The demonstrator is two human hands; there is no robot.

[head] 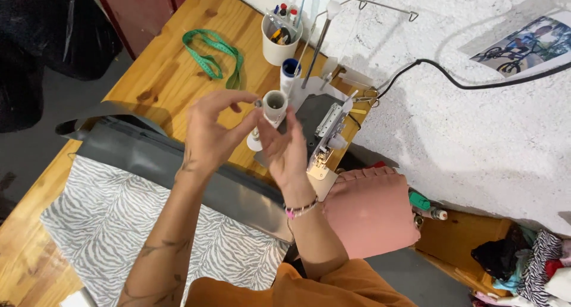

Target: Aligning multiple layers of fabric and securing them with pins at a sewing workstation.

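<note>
Both my hands are raised over the wooden table (172,69), with a white empty thread cone (275,105) between them. My left hand (211,131) pinches the cone's left side with thumb and forefinger. Fingers of my right hand (291,155) press against its right and lower side. The cone hangs just in front of a grey and white overlock sewing machine (326,125). A beaded bracelet (300,209) sits on my right wrist.
A blue thread spool (290,69), a thread stand (321,39) and a white cup of pens (279,39) stand behind the machine. A green tape measure (211,54) lies far left. Zebra-print fabric (113,224), grey fabric (172,158) and pink fabric (369,212) cover the near table. A black cable (458,84) runs along the wall.
</note>
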